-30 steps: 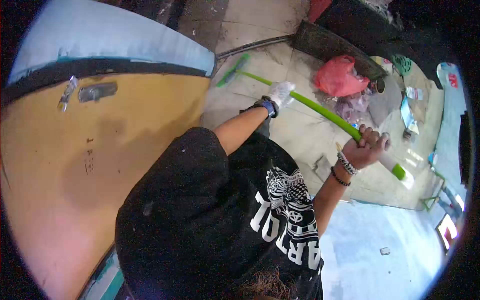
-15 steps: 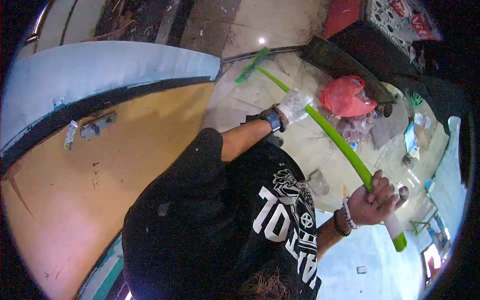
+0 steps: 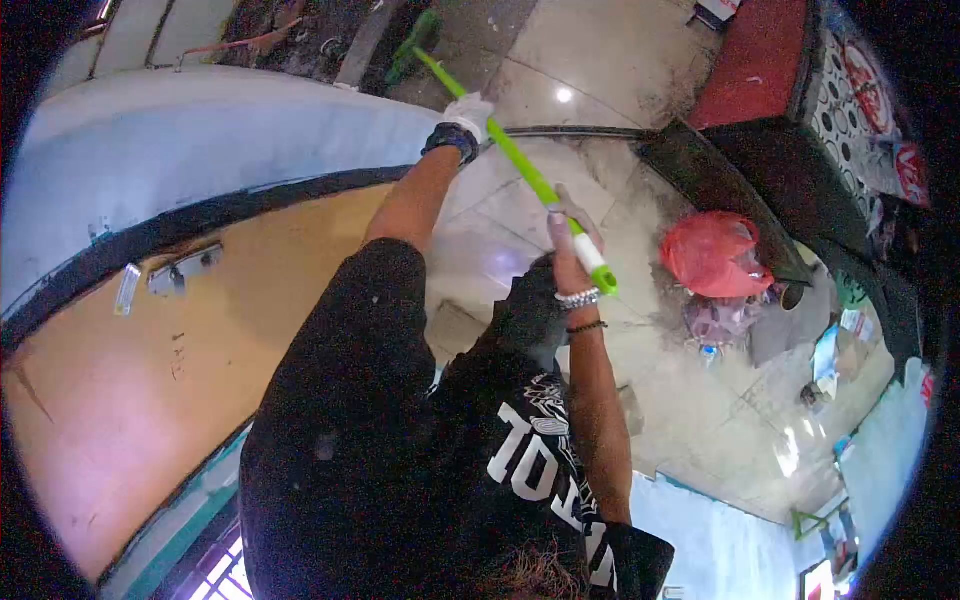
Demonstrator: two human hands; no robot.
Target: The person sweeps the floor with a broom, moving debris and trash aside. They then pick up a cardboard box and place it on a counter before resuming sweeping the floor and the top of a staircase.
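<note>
A broom with a long bright green handle (image 3: pixel 522 162) slants across the upper middle of the view. Its blurred green head (image 3: pixel 410 48) is at the far upper end, over the dark floor strip past the wall's end. My left hand (image 3: pixel 466 116), in a white glove with a dark watch at the wrist, is closed round the upper part of the handle. Bare and wearing bracelets, my right hand (image 3: pixel 574 245) grips near the handle's other end, by the white band and green end cap. Both hands are in front of my black shirt (image 3: pixel 400 420).
A red plastic bag (image 3: pixel 712 254) lies on the tiled floor (image 3: pixel 690 420) at right, beside a clear plastic bag (image 3: pixel 722 320). Scattered papers (image 3: pixel 826 358) are farther right. A low blue and yellow wall (image 3: pixel 250 290) runs along my left. A dark board (image 3: pixel 725 195) leans by a red panel (image 3: pixel 752 75).
The broom has moved up and left, its head now beyond the wall's end. My left hand went forward and left with it; my right hand moved up and left, closer to the left.
</note>
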